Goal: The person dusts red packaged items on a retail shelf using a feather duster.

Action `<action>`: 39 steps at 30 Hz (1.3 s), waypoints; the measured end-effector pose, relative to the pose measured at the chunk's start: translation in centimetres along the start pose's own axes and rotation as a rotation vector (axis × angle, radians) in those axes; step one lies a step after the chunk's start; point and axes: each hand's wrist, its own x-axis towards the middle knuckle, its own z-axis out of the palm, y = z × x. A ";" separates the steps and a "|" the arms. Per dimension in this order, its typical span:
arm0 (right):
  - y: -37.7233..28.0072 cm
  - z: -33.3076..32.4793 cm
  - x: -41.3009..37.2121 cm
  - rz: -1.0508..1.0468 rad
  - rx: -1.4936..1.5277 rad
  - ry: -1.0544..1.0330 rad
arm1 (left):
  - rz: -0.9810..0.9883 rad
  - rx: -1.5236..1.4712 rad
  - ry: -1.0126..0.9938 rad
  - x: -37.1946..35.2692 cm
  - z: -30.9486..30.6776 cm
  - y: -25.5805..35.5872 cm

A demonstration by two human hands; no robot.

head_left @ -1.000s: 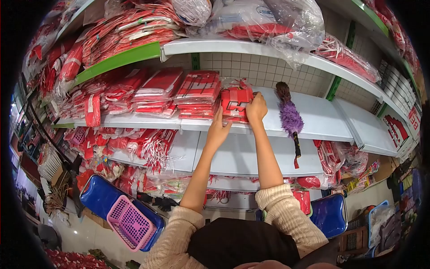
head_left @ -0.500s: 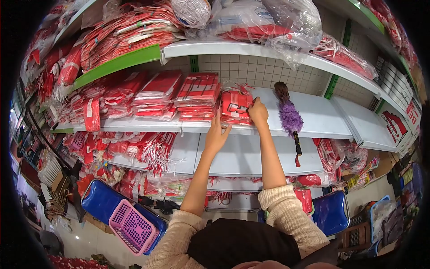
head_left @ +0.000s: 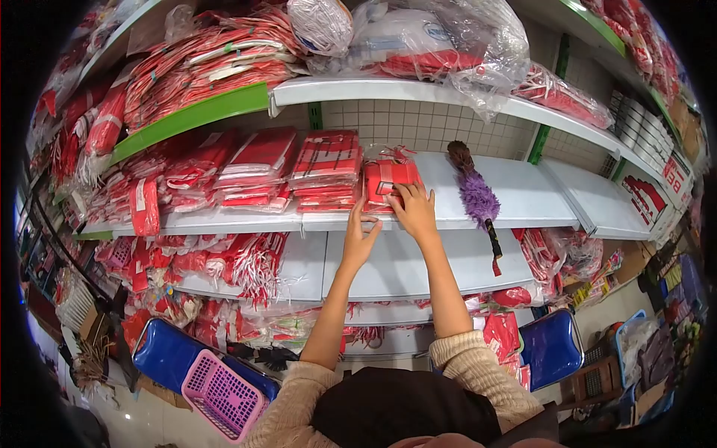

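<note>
White shelf (head_left: 523, 187); both hands (head_left: 360, 237) (head_left: 415, 213) loosely open against a red packet (head_left: 387, 173), gripping nothing

I record the duster (head_left: 479, 200) as purple, its tip (head_left: 460, 157) brown and handle (head_left: 494, 243) black. Left of it, my packet (head_left: 385, 173) is red with a dark-and-white print; the stacks (head_left: 325, 166) farther left, red and white. Behind it, the wall (head_left: 429, 119) shows a pale grid; below-left, the basket (head_left: 225, 388) is pink.
</note>
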 end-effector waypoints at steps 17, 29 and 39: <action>-3.4 -11.1 -15.4 0.647 0.284 0.182 | -0.121 -0.407 -0.145 -8.3 10.5 4.7; -3.6 -20.6 -32.1 1.211 -0.056 0.287 | -0.239 -0.560 -0.755 -22.2 18.9 6.6; -2.3 -20.7 -47.7 1.604 -0.147 0.269 | -0.406 -0.393 -1.070 -31.6 22.1 2.4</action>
